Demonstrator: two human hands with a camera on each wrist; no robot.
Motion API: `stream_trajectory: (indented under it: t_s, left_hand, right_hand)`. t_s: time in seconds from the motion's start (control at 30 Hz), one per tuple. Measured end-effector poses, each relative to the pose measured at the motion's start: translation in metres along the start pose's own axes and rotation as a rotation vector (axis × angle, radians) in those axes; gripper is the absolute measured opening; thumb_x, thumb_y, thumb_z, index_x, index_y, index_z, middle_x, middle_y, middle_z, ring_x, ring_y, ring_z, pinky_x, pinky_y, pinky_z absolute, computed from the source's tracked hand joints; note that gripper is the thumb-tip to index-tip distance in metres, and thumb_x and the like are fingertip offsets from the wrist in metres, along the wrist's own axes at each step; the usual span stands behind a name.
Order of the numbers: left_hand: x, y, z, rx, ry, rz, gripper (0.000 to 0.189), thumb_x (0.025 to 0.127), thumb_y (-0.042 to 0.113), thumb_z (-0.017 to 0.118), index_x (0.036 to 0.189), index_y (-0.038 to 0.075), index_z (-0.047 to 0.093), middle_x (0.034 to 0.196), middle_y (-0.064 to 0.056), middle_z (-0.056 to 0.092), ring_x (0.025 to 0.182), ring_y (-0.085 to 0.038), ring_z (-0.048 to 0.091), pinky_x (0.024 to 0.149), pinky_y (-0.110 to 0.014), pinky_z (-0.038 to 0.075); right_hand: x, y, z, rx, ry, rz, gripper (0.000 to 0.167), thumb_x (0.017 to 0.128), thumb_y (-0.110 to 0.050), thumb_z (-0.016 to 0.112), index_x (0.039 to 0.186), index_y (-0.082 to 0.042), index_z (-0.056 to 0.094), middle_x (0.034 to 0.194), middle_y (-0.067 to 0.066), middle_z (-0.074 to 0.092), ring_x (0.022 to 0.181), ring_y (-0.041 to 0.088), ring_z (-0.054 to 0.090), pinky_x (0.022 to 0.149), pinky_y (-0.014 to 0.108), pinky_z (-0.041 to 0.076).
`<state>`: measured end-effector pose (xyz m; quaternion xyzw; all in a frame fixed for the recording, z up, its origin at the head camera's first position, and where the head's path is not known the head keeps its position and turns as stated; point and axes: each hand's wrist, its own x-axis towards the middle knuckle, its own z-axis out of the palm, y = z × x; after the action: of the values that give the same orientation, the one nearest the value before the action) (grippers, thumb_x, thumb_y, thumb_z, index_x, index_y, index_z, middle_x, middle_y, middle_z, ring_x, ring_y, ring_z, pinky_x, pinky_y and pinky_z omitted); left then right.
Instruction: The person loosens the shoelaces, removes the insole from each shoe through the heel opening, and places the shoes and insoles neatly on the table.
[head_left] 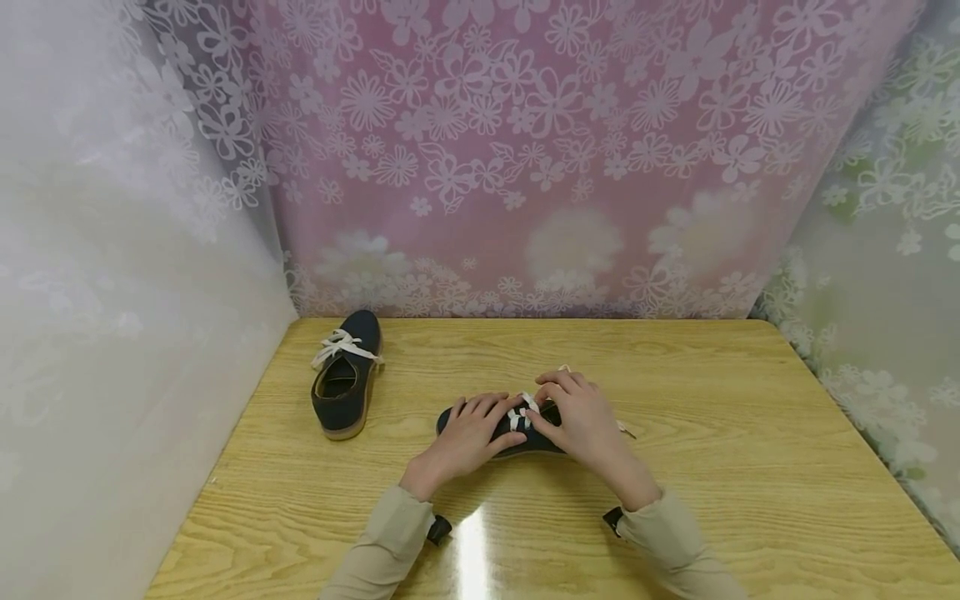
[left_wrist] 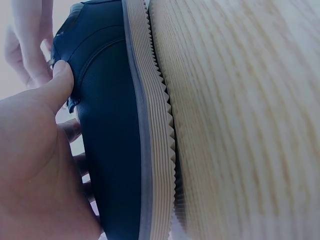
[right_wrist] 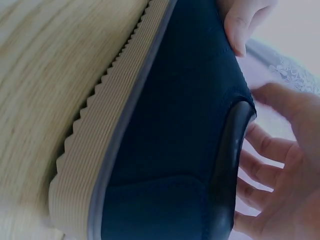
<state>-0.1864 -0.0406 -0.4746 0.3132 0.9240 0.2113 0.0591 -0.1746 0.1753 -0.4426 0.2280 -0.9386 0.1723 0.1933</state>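
Note:
A dark navy shoe with a ribbed tan sole stands on the table, toe to the left. Over its front part lies my left hand, thumb at the near edge of the lacing and fingers on the far side, holding the shoe. My right hand is at the shoe's opening, with thumb and forefinger pinching the white shoelace above the tongue. The right hand's other fingers are bent over the far side. Part of the lacing is hidden under the hands.
A matching navy shoe stands at the table's left, its toe pointing away and its white laces tied in a bow. The wooden table meets flowered curtains at the back and both sides.

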Motion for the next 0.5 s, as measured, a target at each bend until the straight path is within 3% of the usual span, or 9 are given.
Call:
stream_trajectory:
  t_s: [0.2,0.33,0.5]
  left_hand:
    - [0.000,0.000,0.000,0.001,0.007,-0.002,0.063,0.104,0.055,0.044,0.159,0.025,0.036,0.160,-0.007,0.037,0.148,-0.031,0.034,0.121,-0.062,0.021]
    - [0.000,0.000,0.000,-0.010,0.010,-0.001,0.063,0.104,0.055,0.044,0.159,0.026,0.035,0.160,-0.007,0.037,0.147,-0.031,0.034,0.121,-0.062,0.020]
    - [0.001,0.000,0.000,-0.015,0.009,-0.003,0.063,0.104,0.056,0.043,0.159,0.027,0.035,0.161,-0.007,0.037,0.148,-0.032,0.033,0.121,-0.062,0.019]
  right_hand:
    - [0.001,-0.002,-0.001,0.121,0.059,0.014,0.009,0.089,-0.010,0.076,0.090,-0.009,0.067,0.121,0.011,0.068,0.108,0.035,0.063,0.090,0.051,0.055]
    - [0.002,-0.001,-0.005,0.223,0.121,0.026,0.012,0.089,-0.005,0.073,0.088,-0.011,0.063,0.124,0.011,0.066,0.111,0.035,0.062,0.082,0.047,0.055]
    - [0.005,0.000,-0.015,0.335,0.241,-0.022,0.017,0.088,0.002,0.072,0.090,-0.010,0.060,0.122,0.014,0.066,0.112,0.035,0.062,0.088,0.051,0.053]
